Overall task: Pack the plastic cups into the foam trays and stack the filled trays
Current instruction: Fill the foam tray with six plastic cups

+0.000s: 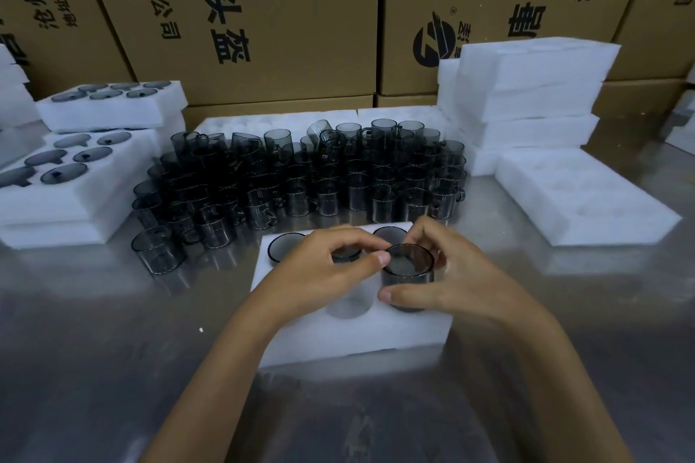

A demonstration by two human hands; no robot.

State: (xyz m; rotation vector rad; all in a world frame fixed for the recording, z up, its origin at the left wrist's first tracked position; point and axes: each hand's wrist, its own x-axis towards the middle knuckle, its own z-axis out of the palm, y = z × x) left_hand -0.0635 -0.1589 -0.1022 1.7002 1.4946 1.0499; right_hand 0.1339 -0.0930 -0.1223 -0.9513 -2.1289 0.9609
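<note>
A white foam tray lies on the steel table in front of me. Smoky plastic cups sit in its far holes, one at the left and one at the right. My right hand grips another smoky cup standing partly down in a hole at the tray's right side, thumb in front, fingers behind. My left hand reaches over the tray's middle, its thumb tip touching that cup's rim and its fingers curled over a seated cup. An empty hole shows at the near middle.
A crowd of loose smoky cups stands behind the tray, one apart at the left. Filled trays are stacked at the left. Empty foam trays are piled at the right, one lying flat. Cardboard boxes wall the back.
</note>
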